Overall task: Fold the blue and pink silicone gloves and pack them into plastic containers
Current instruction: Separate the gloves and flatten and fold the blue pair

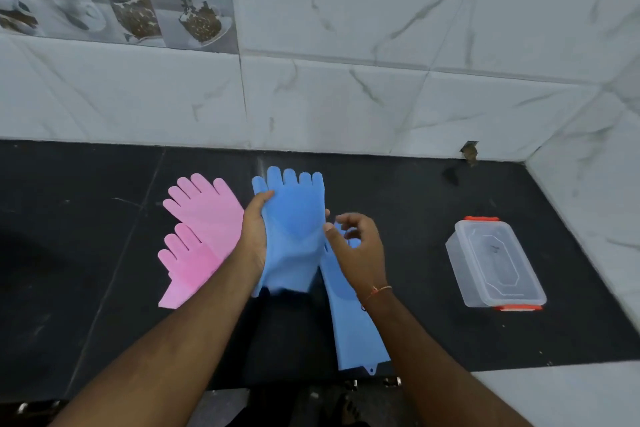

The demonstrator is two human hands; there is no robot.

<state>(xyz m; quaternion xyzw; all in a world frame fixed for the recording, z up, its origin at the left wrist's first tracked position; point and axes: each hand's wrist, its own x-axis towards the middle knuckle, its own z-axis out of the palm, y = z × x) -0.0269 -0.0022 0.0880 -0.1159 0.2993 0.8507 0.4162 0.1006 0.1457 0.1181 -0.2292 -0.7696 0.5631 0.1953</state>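
A: Where are we on this one?

B: Early. We've got 1 blue glove (292, 229) lifted off the counter (86, 253), left hand (254, 236) gripping its thumb-side edge, thumb curled over the front. No fold in it that we can see.

A: Right hand?

B: Right hand (358, 246) is just right of that glove, fingers loosely curled. Fingertips sit at the glove's edge, but we can't tell if they pinch it or only touch.

A: Other gloves?

B: Second blue glove (353, 326) lies flat on the counter, right of and below the held one, partly under the right hand. 2 pink gloves (204, 239) lie overlapped and unfolded, just left of the held glove.

A: Container?

B: 1 clear plastic container (495, 263) with orange clips, well right of the held glove, lid on as far as we can judge, nothing inside. We only see 1.

A: So done so far?

B: Nothing packed, 0 folded. All 4 gloves left to fold, container to open, then packing.
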